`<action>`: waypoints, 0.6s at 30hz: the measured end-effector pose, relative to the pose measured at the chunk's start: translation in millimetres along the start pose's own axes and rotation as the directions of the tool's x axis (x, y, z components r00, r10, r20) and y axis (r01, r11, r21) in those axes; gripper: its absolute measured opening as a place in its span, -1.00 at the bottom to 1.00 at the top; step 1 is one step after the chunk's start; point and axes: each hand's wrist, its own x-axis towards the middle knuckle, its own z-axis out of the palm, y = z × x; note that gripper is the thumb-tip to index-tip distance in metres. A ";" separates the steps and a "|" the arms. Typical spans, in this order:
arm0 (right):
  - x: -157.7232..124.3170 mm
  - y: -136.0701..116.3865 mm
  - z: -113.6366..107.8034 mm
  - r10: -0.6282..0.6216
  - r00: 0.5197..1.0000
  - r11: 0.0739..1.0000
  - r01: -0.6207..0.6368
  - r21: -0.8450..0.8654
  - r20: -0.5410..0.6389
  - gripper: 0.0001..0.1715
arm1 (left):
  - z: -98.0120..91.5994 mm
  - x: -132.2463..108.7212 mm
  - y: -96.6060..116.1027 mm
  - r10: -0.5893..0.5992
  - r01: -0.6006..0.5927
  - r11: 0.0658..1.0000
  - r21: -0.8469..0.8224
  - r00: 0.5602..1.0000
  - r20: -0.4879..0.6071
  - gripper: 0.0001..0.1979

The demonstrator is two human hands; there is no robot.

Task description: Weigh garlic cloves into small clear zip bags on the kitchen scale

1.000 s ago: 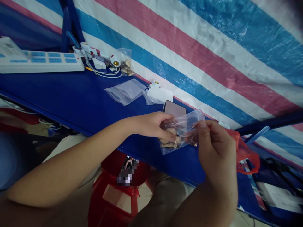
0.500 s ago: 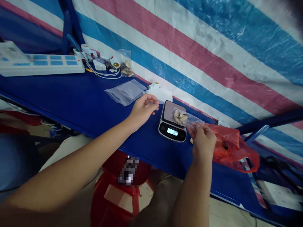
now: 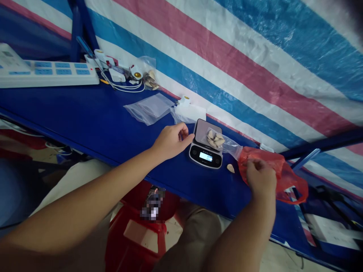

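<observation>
On the platform of a small kitchen scale (image 3: 205,158) with a lit display lies a clear zip bag (image 3: 231,146), with pale, dark-edged dried slices (image 3: 215,139) in it. My left hand (image 3: 174,140) is at the scale's left edge, thumb stretched out and fingers loosely curled, holding nothing. At the right, the curled fingers of my right hand (image 3: 261,175) grip the red plastic bag (image 3: 279,162); their tips are partly hidden. A single loose slice (image 3: 230,168) rests on the blue table between the scale and the red bag.
Flat clear zip bags (image 3: 150,107) and a white sheet (image 3: 190,111) lie behind my left hand. Farther left are a filled bag (image 3: 151,77), cables, chargers and a power strip (image 3: 56,73). A striped tarp (image 3: 227,64) hangs behind the table. Below stands a red stool (image 3: 136,245).
My right hand has let go of the clear zip bag and moved right to the red bag, uncovering the loose slice. My left hand has come lower and closer to the scale.
</observation>
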 end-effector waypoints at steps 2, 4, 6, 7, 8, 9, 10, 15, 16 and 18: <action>1.1 8.8 2.9 -0.031 0.977 0.998 0.020 0.056 0.213 -0.58 | -1.5 -1.1 2.2 0.022 -0.020 0.998 0.053 0.999 -0.024 -0.67; 0.3 12.5 7.3 -0.081 0.943 0.996 0.062 0.069 0.324 -0.49 | -2.5 -1.5 4.2 0.050 -0.045 0.996 0.074 0.997 -0.062 -0.57; -0.9 11.9 11.7 -0.120 0.939 0.993 0.117 0.028 0.324 -0.48 | -2.3 -2.3 6.4 0.090 -0.083 0.995 0.062 0.990 -0.112 -0.49; -1.3 10.9 13.5 -0.131 0.938 0.991 0.133 0.017 0.320 -0.50 | -1.6 -2.9 7.6 0.111 -0.106 0.993 0.046 0.984 -0.137 -0.45; -1.5 9.7 14.9 -0.135 0.935 0.990 0.136 0.019 0.328 -0.53 | -0.5 -3.6 8.8 0.131 -0.129 0.991 0.023 0.979 -0.154 -0.43; -1.7 8.6 15.9 -0.130 0.928 0.991 0.127 0.031 0.348 -0.56 | 1.0 -4.5 9.9 0.148 -0.151 0.989 -0.001 0.976 -0.162 -0.42; -1.9 7.6 16.2 -0.119 0.919 0.993 0.108 0.050 0.375 -0.59 | 2.7 -5.3 10.6 0.168 -0.174 0.984 -0.025 0.973 -0.159 -0.42; -5.0 2.9 7.6 -0.053 0.879 0.994 0.003 0.105 0.474 -0.63 | 8.9 -6.3 7.5 0.286 -0.296 0.954 -0.046 0.946 -0.151 -0.47; -5.8 1.7 3.9 -0.054 0.884 0.995 0.006 0.104 0.465 -0.62 | 9.1 -6.0 5.7 0.306 -0.315 0.949 -0.027 0.938 -0.164 -0.48; -6.8 -0.5 -4.1 -0.059 0.915 0.995 0.021 0.099 0.400 -0.59 | 8.9 -5.5 1.8 0.354 -0.354 0.935 0.030 0.920 -0.167 -0.50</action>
